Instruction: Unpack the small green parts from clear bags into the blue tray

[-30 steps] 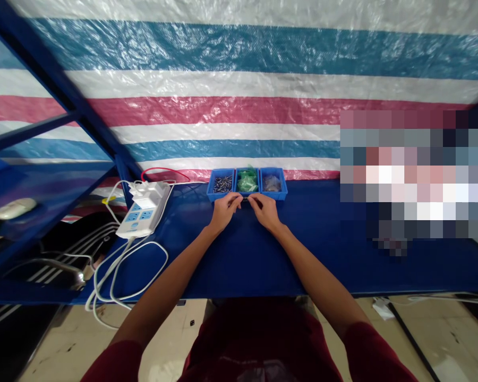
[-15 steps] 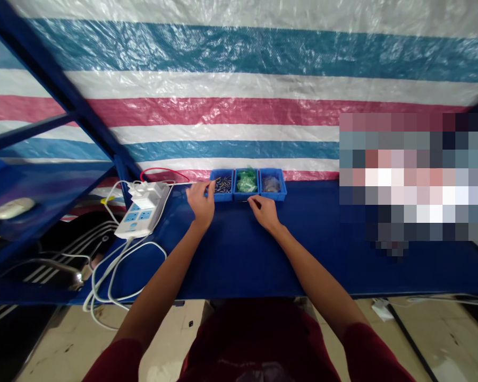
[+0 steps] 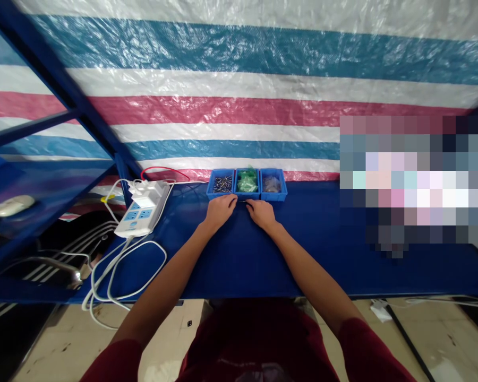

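Observation:
Three blue bins stand side by side at the back of the blue table. The left bin point(image 3: 211, 190) holds many small metal screws point(image 3: 222, 184), the middle one a green plastic bag point(image 3: 247, 181), the right one a clear bag point(image 3: 271, 184) with small contents. My left hand point(image 3: 221, 208) is pinched at the front of the left bin. My right hand point(image 3: 262, 213) is pinched before the middle and right bins. A small thin item shows between the two sets of fingertips; what it is, and what each hand grips, is too small to make out.
A white power strip point(image 3: 138, 223) with plugged-in adapters and looped white cables point(image 3: 115, 265) lies on the left. The blue table point(image 3: 247, 260) ends at its front edge near my body. A blue frame post point(image 3: 91, 127) rises at left; a blurred-out area covers the right.
My left hand has moved right and slightly down, from the left bin's side to near my right hand, and its fingers have come together. My right hand has barely shifted.

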{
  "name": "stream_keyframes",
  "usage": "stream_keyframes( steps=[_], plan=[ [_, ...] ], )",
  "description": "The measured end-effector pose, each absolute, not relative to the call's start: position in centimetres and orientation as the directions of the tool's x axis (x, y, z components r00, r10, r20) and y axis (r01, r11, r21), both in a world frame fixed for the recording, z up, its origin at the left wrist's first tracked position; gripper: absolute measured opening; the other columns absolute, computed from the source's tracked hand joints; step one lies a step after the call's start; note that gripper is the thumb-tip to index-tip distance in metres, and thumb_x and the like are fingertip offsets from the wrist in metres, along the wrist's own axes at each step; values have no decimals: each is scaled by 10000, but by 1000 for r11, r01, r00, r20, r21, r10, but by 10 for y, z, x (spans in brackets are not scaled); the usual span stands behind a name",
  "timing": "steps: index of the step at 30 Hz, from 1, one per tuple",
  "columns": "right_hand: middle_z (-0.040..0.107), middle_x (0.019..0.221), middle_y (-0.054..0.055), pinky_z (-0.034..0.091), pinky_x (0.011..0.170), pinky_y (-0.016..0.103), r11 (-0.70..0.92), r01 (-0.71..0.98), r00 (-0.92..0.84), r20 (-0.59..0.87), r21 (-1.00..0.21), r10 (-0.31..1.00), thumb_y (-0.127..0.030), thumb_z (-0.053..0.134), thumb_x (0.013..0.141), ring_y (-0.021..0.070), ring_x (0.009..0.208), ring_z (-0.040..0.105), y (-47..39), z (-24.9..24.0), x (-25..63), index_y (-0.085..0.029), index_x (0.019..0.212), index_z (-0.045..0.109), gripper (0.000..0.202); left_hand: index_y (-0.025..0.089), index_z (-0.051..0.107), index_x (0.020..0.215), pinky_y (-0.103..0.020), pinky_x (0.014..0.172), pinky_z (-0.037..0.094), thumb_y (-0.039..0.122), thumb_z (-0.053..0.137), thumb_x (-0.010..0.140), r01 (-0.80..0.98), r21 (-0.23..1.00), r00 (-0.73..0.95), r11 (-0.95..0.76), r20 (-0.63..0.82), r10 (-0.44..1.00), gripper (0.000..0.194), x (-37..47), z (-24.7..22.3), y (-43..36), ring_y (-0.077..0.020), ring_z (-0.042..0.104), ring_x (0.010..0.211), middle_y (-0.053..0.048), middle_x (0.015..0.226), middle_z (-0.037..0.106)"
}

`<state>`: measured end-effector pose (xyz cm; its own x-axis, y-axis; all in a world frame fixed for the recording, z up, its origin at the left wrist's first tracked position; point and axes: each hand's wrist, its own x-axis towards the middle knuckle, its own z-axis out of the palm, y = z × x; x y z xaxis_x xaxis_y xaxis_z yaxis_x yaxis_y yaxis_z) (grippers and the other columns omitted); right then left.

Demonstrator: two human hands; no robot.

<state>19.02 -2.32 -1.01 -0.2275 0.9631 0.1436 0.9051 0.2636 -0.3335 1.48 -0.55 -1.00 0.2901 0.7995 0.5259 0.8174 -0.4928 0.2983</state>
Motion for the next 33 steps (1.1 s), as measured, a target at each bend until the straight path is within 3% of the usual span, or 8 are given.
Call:
stream_keyframes(
  steps=[8, 24, 29, 33],
  plan=[
    [714, 1085, 79, 453, 724, 281, 283, 918, -254, 136, -278, 957, -264, 417, 974, 220, 957, 665, -22, -11, 189, -235, 1148, 649, 291, 236, 748, 937, -296, 652, 471, 274, 556, 873, 845, 296, 323, -446, 381, 866, 206, 14, -21, 1, -245, 683, 778, -79, 875, 751],
    [721, 989, 110, 428, 697, 294, 241, 930, -233, 61, -278, 971, -266, 457, 971, 250, 899, 683, -27, -5, 192, -189, 1077, 596, 191, 232, 704, 874, -266, 651, 453, 298, 527, 895, 770, 340, 440, -539, 328, 836, 190, 13, -18, -3, -207, 658, 759, -53, 861, 732],
    [725, 930, 73, 410, 671, 265, 240, 877, -188, 163, -416, 969, -300, 423, 989, 218, 850, 680, -27, -7, 196, -202, 1073, 599, 219, 196, 656, 873, -283, 729, 466, 286, 504, 904, 661, 503, 384, -557, 411, 827, 179, 15, -11, -5, -194, 641, 790, -52, 880, 705],
    [718, 860, 38, 407, 685, 248, 294, 781, -167, 269, -550, 948, -323, 412, 996, 192, 817, 671, -27, -8, 197, -200, 982, 627, 248, 177, 626, 847, -256, 681, 468, 340, 496, 912, 511, 667, 294, -542, 457, 839, 218, 18, -8, -7, -158, 607, 697, -27, 781, 667]
  ],
)
